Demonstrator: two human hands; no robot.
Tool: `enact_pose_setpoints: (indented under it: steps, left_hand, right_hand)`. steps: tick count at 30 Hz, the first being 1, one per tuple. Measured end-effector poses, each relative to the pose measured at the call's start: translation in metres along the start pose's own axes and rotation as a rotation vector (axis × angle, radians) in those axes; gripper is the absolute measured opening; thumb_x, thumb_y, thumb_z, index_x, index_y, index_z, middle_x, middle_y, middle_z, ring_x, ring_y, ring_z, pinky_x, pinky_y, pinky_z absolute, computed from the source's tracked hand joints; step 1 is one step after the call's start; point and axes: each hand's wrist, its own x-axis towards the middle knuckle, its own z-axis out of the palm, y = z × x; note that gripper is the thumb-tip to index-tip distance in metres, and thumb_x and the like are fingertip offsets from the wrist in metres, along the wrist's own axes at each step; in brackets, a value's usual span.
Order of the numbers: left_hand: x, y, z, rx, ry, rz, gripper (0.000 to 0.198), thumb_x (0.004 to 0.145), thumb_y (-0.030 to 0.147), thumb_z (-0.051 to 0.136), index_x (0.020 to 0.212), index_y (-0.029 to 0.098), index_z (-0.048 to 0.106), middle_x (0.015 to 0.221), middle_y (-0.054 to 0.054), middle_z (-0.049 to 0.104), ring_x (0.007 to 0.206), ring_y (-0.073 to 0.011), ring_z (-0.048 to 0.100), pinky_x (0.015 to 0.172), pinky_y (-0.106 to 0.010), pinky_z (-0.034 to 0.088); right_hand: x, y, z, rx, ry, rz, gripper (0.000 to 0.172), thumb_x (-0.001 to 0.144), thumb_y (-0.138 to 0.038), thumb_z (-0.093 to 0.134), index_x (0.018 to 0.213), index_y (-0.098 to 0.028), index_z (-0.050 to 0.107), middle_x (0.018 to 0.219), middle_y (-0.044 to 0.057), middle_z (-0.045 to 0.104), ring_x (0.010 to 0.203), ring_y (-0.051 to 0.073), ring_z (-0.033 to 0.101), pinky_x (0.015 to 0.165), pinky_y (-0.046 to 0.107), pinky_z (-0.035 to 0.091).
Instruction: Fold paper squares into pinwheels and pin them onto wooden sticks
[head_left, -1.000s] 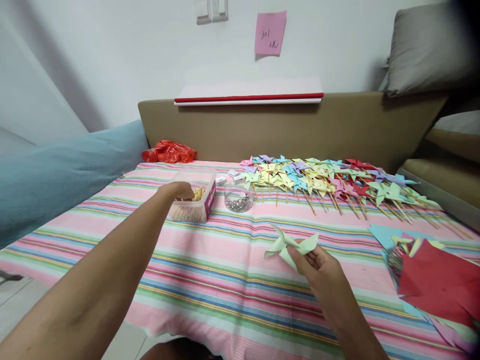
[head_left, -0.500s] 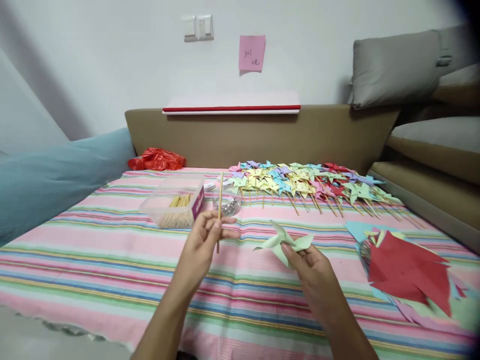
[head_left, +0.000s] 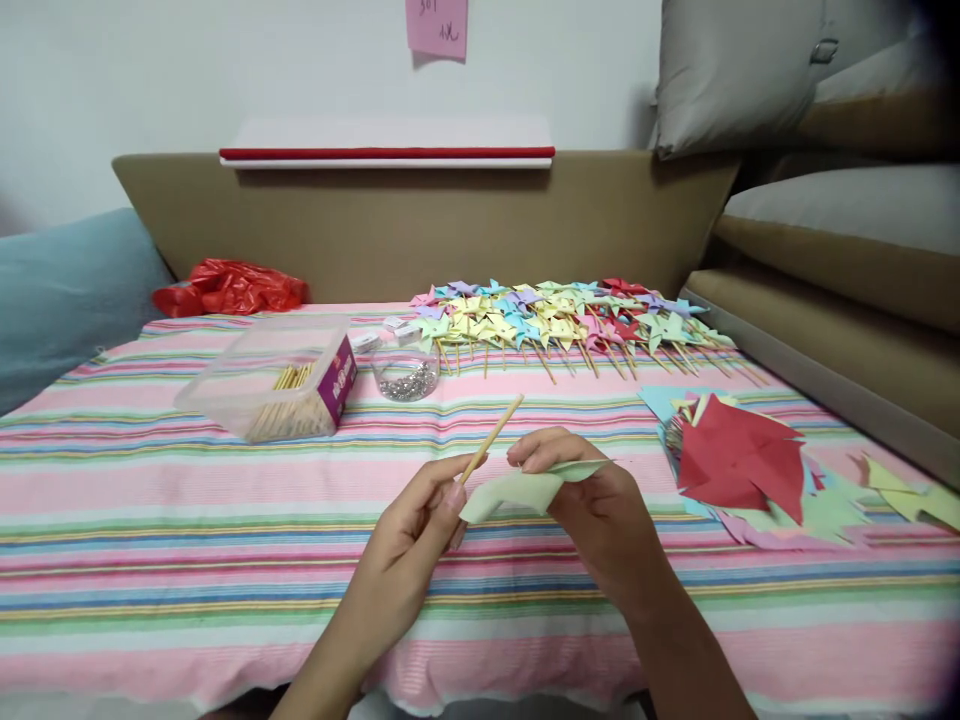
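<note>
Between the thumb and fingers of my left hand (head_left: pixel 420 535) is a thin wooden stick (head_left: pixel 491 440), tilted up to the right. My right hand (head_left: pixel 600 520) grips a pale green paper pinwheel (head_left: pixel 517 490), turned nearly edge-on, its fingers curled over the top and back. One blade of the pinwheel reaches my left fingertips, close to the stick's lower end. Whether stick and paper are joined cannot be made out. Both hands are close together above the striped cloth (head_left: pixel 225 560).
A clear plastic box (head_left: pixel 300 415) of sticks and a round tub (head_left: pixel 406 378) of metal pins stand left of centre. Many finished pinwheels (head_left: pixel 562 325) lie at the back. Cut paper sheets (head_left: pixel 739 460) are piled right. A red plastic bag (head_left: pixel 232 288) lies back left.
My hands have come together. The stick has tipped from upright to slanting right, and the pinwheel has turned from facing up to nearly edge-on. The camera view has shifted right and down.
</note>
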Motion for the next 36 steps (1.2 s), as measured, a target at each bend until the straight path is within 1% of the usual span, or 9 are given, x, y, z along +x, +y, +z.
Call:
enact_pose_setpoints:
  steps: [1, 3, 5, 8, 10, 12, 15, 26, 36]
  left_hand:
    - [-0.002, 0.000, -0.002, 0.022, -0.008, 0.005, 0.030, 0.098, 0.041, 0.056, 0.126, 0.034, 0.066, 0.094, -0.002, 0.059, 0.068, -0.0128, 0.045, 0.058, -0.024, 0.036]
    - [-0.005, -0.001, -0.006, 0.068, -0.034, -0.002, 0.029, 0.098, 0.039, 0.056, 0.124, 0.033, 0.067, 0.111, -0.004, 0.064, 0.080, -0.0148, 0.052, 0.065, -0.024, 0.040]
    - [-0.010, -0.003, -0.010, 0.101, -0.053, -0.024, 0.030, 0.099, 0.040, 0.056, 0.125, 0.031, 0.067, 0.116, -0.004, 0.065, 0.088, -0.0170, 0.055, 0.068, -0.024, 0.042]
    - [-0.018, -0.006, -0.014, 0.101, -0.055, -0.039, 0.031, 0.099, 0.041, 0.055, 0.126, 0.030, 0.067, 0.107, -0.004, 0.068, 0.086, -0.0172, 0.056, 0.067, -0.024, 0.042]
    - [-0.020, -0.006, -0.015, 0.082, -0.049, -0.011, 0.030, 0.098, 0.041, 0.057, 0.123, 0.030, 0.068, 0.101, -0.004, 0.067, 0.083, -0.0166, 0.056, 0.067, -0.024, 0.042]
    - [-0.021, -0.005, -0.015, 0.060, -0.050, 0.011, 0.028, 0.098, 0.040, 0.057, 0.120, 0.028, 0.069, 0.090, -0.002, 0.064, 0.076, -0.0150, 0.054, 0.065, -0.024, 0.042]
    - [-0.019, -0.005, -0.013, 0.029, -0.072, 0.005, 0.029, 0.098, 0.041, 0.056, 0.120, 0.026, 0.069, 0.078, 0.000, 0.055, 0.065, -0.0121, 0.045, 0.058, -0.023, 0.037]
    - [-0.020, -0.009, -0.012, 0.004, -0.104, -0.013, 0.033, 0.099, 0.044, 0.055, 0.123, 0.024, 0.065, 0.073, 0.002, 0.049, 0.063, -0.0108, 0.042, 0.058, -0.023, 0.034]
    - [-0.020, -0.005, -0.011, 0.022, -0.106, -0.009, 0.029, 0.099, 0.043, 0.055, 0.118, 0.024, 0.066, 0.077, 0.000, 0.054, 0.064, -0.0112, 0.043, 0.058, -0.023, 0.037]
  right_hand:
    - [0.000, -0.002, 0.000, -0.035, -0.013, -0.033, 0.010, 0.094, -0.025, 0.066, 0.099, -0.029, 0.073, 0.106, 0.004, 0.069, 0.107, 0.020, 0.063, 0.091, 0.035, 0.051]
    - [0.000, -0.005, 0.001, -0.066, -0.025, -0.075, 0.014, 0.094, -0.020, 0.065, 0.101, -0.029, 0.073, 0.109, 0.004, 0.069, 0.109, 0.021, 0.063, 0.093, 0.037, 0.051]
    - [0.000, -0.008, 0.002, -0.070, -0.014, -0.098, 0.018, 0.093, -0.016, 0.065, 0.102, -0.030, 0.074, 0.109, 0.004, 0.069, 0.111, 0.022, 0.063, 0.094, 0.038, 0.051]
    - [0.000, -0.012, 0.003, -0.071, -0.013, -0.133, 0.024, 0.092, -0.011, 0.065, 0.103, -0.030, 0.074, 0.110, 0.003, 0.070, 0.111, 0.022, 0.064, 0.093, 0.038, 0.053]
    - [0.001, -0.014, 0.004, -0.052, -0.036, -0.147, 0.025, 0.092, -0.009, 0.064, 0.104, -0.029, 0.074, 0.108, 0.004, 0.071, 0.107, 0.022, 0.066, 0.091, 0.040, 0.054]
    - [0.003, -0.016, 0.006, -0.046, -0.053, -0.172, 0.026, 0.092, -0.008, 0.063, 0.105, -0.028, 0.074, 0.105, 0.004, 0.072, 0.104, 0.023, 0.067, 0.091, 0.042, 0.054]
    - [0.004, -0.017, 0.007, -0.078, -0.042, -0.196, 0.026, 0.091, -0.007, 0.065, 0.104, -0.027, 0.074, 0.104, 0.003, 0.073, 0.105, 0.022, 0.066, 0.098, 0.043, 0.051]
    - [0.003, -0.018, 0.006, -0.093, -0.022, -0.177, 0.021, 0.092, -0.011, 0.065, 0.102, -0.028, 0.074, 0.100, 0.002, 0.075, 0.104, 0.021, 0.066, 0.106, 0.044, 0.047]
    - [0.001, -0.018, 0.007, -0.027, -0.047, -0.118, 0.019, 0.094, -0.014, 0.065, 0.103, -0.028, 0.073, 0.100, 0.002, 0.074, 0.104, 0.019, 0.066, 0.104, 0.039, 0.049]
